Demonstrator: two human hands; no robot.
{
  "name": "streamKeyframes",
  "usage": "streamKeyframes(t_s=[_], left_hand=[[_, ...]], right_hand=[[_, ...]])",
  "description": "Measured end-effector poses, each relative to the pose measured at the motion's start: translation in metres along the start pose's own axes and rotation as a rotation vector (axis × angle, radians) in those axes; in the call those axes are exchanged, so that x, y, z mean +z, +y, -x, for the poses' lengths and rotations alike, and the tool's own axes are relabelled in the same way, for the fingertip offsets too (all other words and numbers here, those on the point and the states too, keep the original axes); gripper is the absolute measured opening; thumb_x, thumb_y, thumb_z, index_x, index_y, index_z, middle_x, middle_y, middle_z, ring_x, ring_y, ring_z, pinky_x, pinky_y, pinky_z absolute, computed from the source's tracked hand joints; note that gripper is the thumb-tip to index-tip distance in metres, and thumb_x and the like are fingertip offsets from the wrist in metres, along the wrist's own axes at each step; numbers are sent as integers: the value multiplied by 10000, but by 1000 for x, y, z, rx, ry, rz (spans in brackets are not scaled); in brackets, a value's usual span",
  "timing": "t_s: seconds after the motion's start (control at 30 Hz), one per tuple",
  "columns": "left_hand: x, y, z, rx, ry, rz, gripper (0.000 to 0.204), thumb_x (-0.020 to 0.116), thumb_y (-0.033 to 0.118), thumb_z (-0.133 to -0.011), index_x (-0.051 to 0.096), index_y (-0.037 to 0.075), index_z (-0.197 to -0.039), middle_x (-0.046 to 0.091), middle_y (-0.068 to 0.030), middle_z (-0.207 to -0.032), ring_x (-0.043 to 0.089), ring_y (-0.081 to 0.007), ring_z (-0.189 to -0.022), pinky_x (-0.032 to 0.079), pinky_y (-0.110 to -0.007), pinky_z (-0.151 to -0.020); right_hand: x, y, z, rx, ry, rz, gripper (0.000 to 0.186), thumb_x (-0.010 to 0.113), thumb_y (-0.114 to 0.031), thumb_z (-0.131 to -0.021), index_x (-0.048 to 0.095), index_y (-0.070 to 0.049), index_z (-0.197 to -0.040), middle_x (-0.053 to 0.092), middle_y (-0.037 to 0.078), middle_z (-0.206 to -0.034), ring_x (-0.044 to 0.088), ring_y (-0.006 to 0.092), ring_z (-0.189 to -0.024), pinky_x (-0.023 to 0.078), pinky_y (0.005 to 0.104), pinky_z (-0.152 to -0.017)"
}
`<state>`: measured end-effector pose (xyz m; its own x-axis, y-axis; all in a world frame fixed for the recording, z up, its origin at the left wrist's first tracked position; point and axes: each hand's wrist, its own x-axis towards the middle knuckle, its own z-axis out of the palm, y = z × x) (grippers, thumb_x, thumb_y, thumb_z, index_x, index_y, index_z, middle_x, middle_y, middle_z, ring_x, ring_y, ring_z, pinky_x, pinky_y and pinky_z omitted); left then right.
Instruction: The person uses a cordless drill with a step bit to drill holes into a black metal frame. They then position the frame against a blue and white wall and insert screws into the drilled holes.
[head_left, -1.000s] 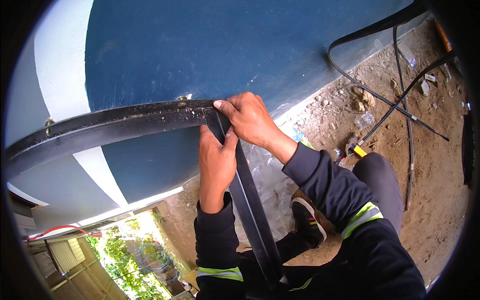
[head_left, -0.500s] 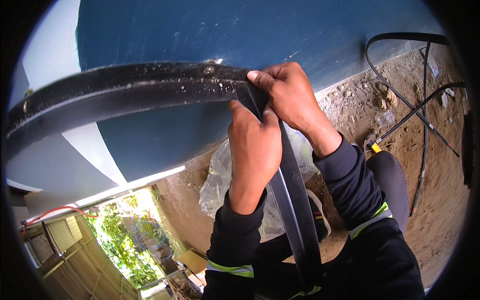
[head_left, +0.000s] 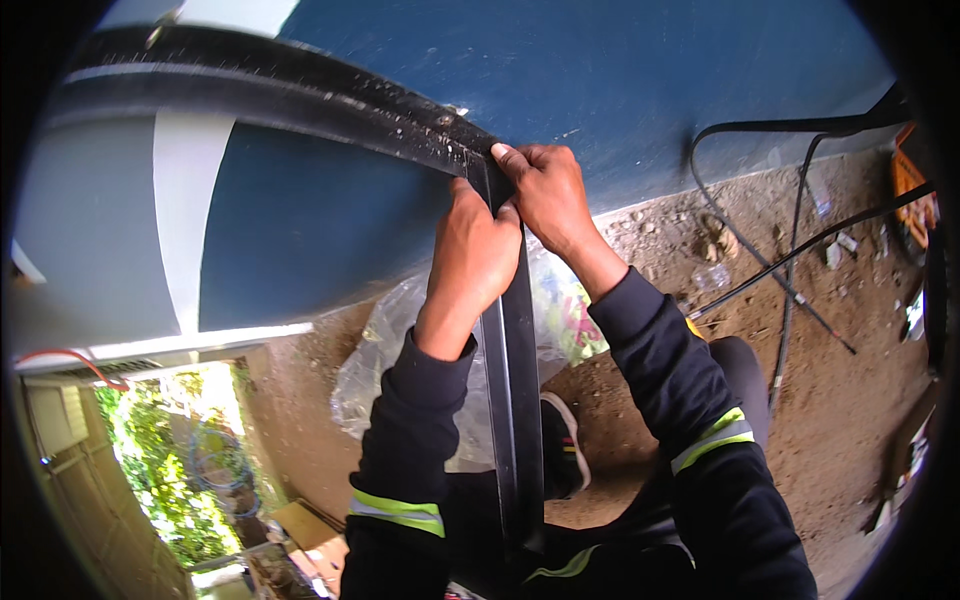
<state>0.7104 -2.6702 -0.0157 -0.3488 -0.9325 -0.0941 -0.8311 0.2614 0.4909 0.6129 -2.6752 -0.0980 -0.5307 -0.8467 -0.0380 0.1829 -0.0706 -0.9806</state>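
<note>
A long black angle bar (head_left: 290,100), scuffed and dusted with white specks, runs along the blue wall from the upper left. At its right end it meets a second black angle bar (head_left: 518,390), which comes down toward my lap. A thin seam shows at this corner. My left hand (head_left: 465,250) is closed round the second bar just below the corner, its fingertips mostly hidden. On the other side of the same bar, my right hand (head_left: 550,195) grips the corner, its thumb pressed near the seam. A bolt-like knob (head_left: 445,121) sits on the first bar near the corner.
Crumpled clear plastic (head_left: 385,345) lies on the dirt floor (head_left: 830,400) beside my shoe (head_left: 565,450). Black cables (head_left: 745,240) cross on the ground at the right, near an orange crate (head_left: 912,185). A bright opening (head_left: 185,450) with greenery is at the lower left.
The view has shifted, so hands and corner sit slightly further left and the first bar slopes more. Both hands keep their hold at the corner. More of the orange crate shows.
</note>
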Motion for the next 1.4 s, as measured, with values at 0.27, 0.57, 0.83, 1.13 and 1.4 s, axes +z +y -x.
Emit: streamKeyframes(t_s=[0.27,0.57,0.83,1.13,1.4], left_hand=[[4,8,5,17,51,46,448,634,173,-952,421,-157,-1167,656,-419,-1037,663,-541,-1023,548,-518,-896],[10,-22,1,87,54,333,424,551,80,-895,422,-174,-1209,643,-433,-1045,640,-554,-1056,534,-534,-918],[15,-22,13,127,117,308,282,511,43,-912,456,-100,-1150,655,-407,-1011,631,-556,-1045,514,-575,-893],[11,-21,14,139,113,246,320,490,15,-943,440,-92,-1241,664,-386,-1040,627,-549,-1058,510,-572,-903],[15,-12,12,138,96,306,379,522,11,-896,402,-86,-1242,658,-390,-1058,635,-550,-1043,513,-555,-893]], right_hand=[[-34,-39,-2,-612,112,510,209,788,-207,-888,777,-45,-1019,752,126,-878,733,274,-719,558,370,-671],[-2,-35,2,-646,219,321,185,803,-80,-854,786,-51,-1036,740,89,-892,702,166,-694,549,305,-671],[7,-39,1,-485,171,107,159,743,-68,-872,791,-53,-1023,711,102,-901,683,190,-672,547,344,-684],[0,-43,-1,-523,100,121,200,724,-42,-888,794,-49,-1075,706,66,-923,642,124,-699,536,295,-680],[5,-39,1,-565,183,145,203,794,-90,-866,800,-56,-1066,740,70,-917,632,97,-668,526,281,-642]])
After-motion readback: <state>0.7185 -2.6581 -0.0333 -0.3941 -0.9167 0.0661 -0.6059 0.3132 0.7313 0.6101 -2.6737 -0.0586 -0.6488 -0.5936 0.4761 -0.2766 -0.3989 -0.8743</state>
